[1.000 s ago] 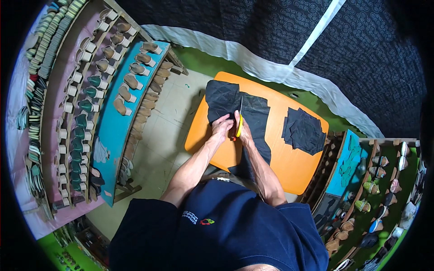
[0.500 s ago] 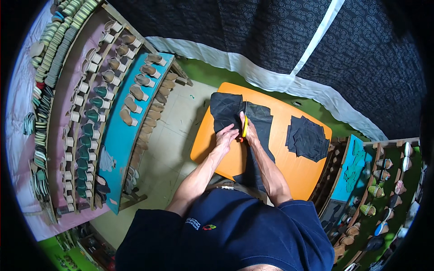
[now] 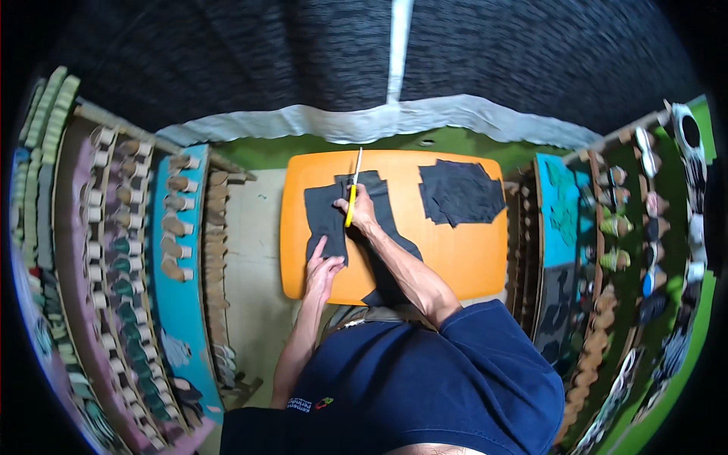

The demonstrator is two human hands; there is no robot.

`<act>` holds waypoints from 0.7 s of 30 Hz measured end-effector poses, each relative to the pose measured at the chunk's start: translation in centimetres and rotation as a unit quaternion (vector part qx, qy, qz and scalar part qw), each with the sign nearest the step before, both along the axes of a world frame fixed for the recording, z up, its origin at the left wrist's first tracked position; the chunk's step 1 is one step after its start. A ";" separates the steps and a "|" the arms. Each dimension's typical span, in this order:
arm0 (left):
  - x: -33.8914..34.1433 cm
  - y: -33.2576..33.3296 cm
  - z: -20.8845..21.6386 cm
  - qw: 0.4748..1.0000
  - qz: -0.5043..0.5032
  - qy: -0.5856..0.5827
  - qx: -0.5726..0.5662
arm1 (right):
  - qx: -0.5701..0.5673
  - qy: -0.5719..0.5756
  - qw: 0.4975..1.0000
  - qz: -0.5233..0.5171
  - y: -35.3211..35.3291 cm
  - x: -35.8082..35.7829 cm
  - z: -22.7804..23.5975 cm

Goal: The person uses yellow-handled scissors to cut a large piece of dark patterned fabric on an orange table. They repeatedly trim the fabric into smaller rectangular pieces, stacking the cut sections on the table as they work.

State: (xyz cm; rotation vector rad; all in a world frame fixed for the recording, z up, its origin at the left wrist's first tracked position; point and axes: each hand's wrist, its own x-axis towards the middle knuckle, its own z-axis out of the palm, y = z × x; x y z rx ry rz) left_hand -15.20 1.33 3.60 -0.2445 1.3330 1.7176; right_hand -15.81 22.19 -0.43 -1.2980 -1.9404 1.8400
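Observation:
A pair of scissors with a yellow handle is gripped in my right hand, its blades pointing toward the table's far edge. Beneath that hand a dark sheet of cloth-like material stretches down to the near edge of the orange table. To its left lies a separate-looking dark piece, roughly rectangular. My left hand rests on the near end of this piece, its fingers stretched out. Whether the two dark pieces still join under my right hand is hidden.
A stack of cut dark pieces sits at the table's far right. Racks of shoe forms stand on the left, and a shelf of shoes on the right. Behind the table hangs a dark patterned curtain with a white lower border.
My view has turned, so the table now appears straighter. My left hand has come away from my right hand to the near end of the left piece. The scissors stay in my right hand.

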 end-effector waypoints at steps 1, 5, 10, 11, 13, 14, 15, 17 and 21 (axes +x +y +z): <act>0.3 -0.5 -0.1 1.000 -0.016 0.003 0.006 | -0.018 0.001 1.000 0.011 0.8 0.3 0.0; 0.5 2.1 1.0 0.989 -0.134 0.066 0.007 | 0.212 0.167 0.962 -0.047 4.2 3.3 -4.2; -1.3 9.0 3.5 0.947 -0.210 0.228 0.090 | 0.148 0.121 0.980 -0.052 10.9 10.8 10.3; -1.4 10.6 4.3 0.940 -0.222 0.243 0.092 | 0.135 0.157 0.973 -0.102 11.8 12.5 11.9; -0.7 13.3 5.4 0.952 -0.190 0.213 0.111 | 0.277 0.177 0.924 -0.193 15.7 16.4 9.1; -0.4 13.7 4.8 0.949 -0.193 0.237 0.076 | 0.256 0.201 0.919 -0.224 17.6 18.6 7.3; -0.3 13.8 3.5 0.945 -0.193 0.262 0.039 | 0.233 0.225 0.912 -0.252 18.8 20.2 6.1; -0.1 11.9 -0.5 0.940 -0.186 0.277 -0.072 | 0.140 0.082 0.932 -0.324 17.8 22.1 7.6; 2.2 7.3 -6.3 0.939 -0.178 0.221 -0.193 | 0.447 -0.182 0.802 -0.352 15.6 29.9 -1.2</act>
